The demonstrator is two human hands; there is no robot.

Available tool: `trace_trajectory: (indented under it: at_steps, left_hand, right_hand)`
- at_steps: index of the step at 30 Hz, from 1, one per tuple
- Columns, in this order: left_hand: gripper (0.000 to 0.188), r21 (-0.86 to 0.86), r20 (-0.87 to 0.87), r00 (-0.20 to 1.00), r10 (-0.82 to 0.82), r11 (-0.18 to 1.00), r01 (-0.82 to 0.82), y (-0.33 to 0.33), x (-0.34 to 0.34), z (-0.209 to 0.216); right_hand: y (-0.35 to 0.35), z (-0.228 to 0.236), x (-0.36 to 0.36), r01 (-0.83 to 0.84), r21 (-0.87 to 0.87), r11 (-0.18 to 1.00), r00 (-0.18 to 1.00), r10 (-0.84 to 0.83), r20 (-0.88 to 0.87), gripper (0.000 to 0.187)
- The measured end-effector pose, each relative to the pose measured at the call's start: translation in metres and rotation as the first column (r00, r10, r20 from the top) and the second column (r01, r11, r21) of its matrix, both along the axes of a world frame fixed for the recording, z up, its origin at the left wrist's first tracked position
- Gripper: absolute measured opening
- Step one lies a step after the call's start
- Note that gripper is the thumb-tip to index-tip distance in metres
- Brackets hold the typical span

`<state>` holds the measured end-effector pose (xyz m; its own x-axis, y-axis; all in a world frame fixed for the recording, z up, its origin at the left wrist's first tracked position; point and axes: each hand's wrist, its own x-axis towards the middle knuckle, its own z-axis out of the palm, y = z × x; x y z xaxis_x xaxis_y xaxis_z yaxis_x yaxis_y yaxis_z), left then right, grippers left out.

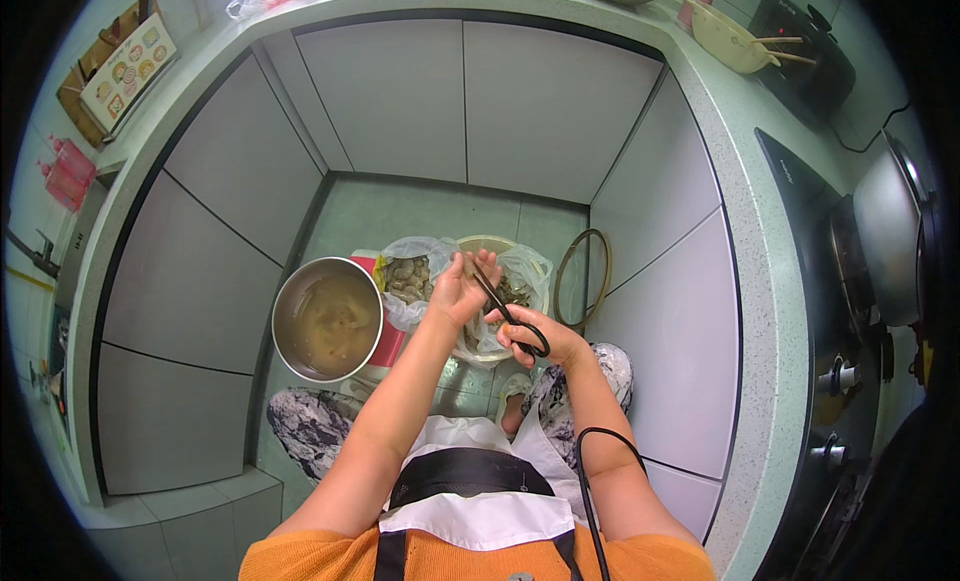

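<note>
My right hand [545, 339] grips a pair of scissors [529, 337] by its black loop handles. Its dark blades point up and left into my left hand [463, 289], which is turned palm up with fingers curled. Whatever lies between those fingers is too small to make out. Just beyond and below my hands stands a pale round basin [541, 305] lined with a clear plastic bag, with greyish-brown scraps inside. Left of it, an open plastic bag [435, 249] holds several greyish lumps [408, 279]. Farther left is a steel pot [281, 333] of cloudy brownish water [330, 326].
A red-and-white box [386, 349] sits beside the pot. Against the right cabinet leans a brown ring [603, 281]. Grey cabinets [380, 101] enclose me on three sides under a speckled counter [735, 131]. My knees flank the containers; a black cable [585, 481] crosses my right arm.
</note>
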<state>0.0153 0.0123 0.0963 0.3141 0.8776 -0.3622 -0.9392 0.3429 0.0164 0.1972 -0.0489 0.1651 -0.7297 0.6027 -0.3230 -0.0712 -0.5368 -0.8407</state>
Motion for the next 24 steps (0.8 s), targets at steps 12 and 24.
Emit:
trace_trajectory:
  at_steps: [12,24]
  left_hand:
    - [0.027,0.103,-0.199,0.980,0.015,0.995,0.006,-0.002,0.001,0.000]
    - [0.026,0.145,-0.218,0.973,0.082,0.988,-0.050,0.000,0.004,-0.002]
  right_hand:
    - [-0.004,0.000,-0.011,0.080,0.089,0.993,0.993,-0.086,0.075,0.043]
    - [-0.007,0.001,-0.018,0.109,0.132,0.985,0.988,-0.122,0.092,0.041]
